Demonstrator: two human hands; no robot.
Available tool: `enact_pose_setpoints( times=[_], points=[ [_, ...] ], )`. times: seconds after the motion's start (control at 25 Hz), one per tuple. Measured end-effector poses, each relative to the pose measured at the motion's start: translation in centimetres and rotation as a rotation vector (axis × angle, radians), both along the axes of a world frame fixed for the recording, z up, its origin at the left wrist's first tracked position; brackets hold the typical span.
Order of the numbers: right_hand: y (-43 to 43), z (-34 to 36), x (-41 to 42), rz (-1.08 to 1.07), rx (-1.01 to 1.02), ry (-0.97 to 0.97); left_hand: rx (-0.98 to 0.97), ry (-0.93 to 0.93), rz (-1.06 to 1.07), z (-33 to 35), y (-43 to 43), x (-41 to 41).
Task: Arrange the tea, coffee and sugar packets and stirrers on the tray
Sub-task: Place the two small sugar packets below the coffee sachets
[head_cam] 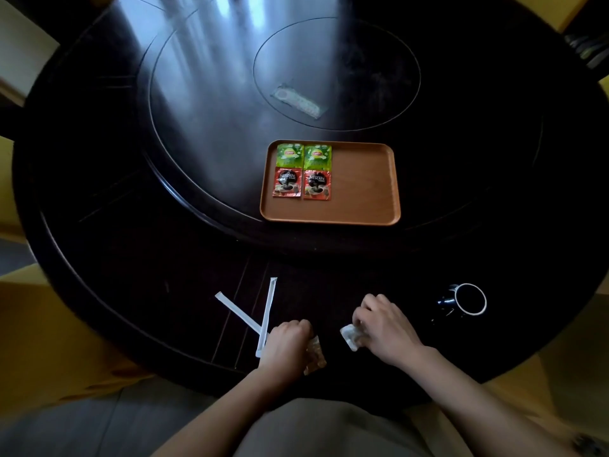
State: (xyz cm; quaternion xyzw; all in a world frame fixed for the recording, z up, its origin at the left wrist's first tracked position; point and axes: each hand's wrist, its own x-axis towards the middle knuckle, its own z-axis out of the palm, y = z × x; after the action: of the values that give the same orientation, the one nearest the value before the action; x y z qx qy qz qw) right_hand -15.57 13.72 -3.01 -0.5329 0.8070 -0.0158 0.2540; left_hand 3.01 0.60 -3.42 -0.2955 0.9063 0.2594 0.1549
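Observation:
A brown wooden tray (365, 186) lies on the dark round table. Its left part holds two green tea packets (304, 156) side by side, with two red coffee packets (301, 183) just below them. Near the table's front edge, my left hand (286, 344) is closed on a brownish sugar packet (314, 356). My right hand (382, 328) pinches a pale sugar packet (351, 336). Two white wrapped stirrers (260, 316) lie crossed on the table, just left of my left hand.
A dark mug with a white rim (468, 299) stands to the right of my right hand. A clear plastic wrapper (296, 100) lies on the table's inner disc behind the tray. The table's front edge (164, 364) curves close to my body.

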Motion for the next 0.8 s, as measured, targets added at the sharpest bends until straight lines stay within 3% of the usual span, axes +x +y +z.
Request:
enact_pose_setpoints(
  times=[0.12,0.28,0.56,0.8],
  points=[
    [0.3,0.1,0.1,-0.007,-0.031,-0.036,0.029,-0.015,0.042,0.0,0.0,-0.3],
    [0.4,0.9,-0.1,-0.251,-0.063,-0.233,0.063,0.027,0.085,0.3,0.2,-0.3],
    [-1.0,1.8,-0.4,-0.559,-0.221,-0.421,0.646,0.242,0.614,2.8,-1.6,-0.3],
    [-4.2,4.0,-2.2,-0.648,-0.411,-0.468,0.775,0.489,1.026,4.9,-6.4,-0.8]
  ],
)
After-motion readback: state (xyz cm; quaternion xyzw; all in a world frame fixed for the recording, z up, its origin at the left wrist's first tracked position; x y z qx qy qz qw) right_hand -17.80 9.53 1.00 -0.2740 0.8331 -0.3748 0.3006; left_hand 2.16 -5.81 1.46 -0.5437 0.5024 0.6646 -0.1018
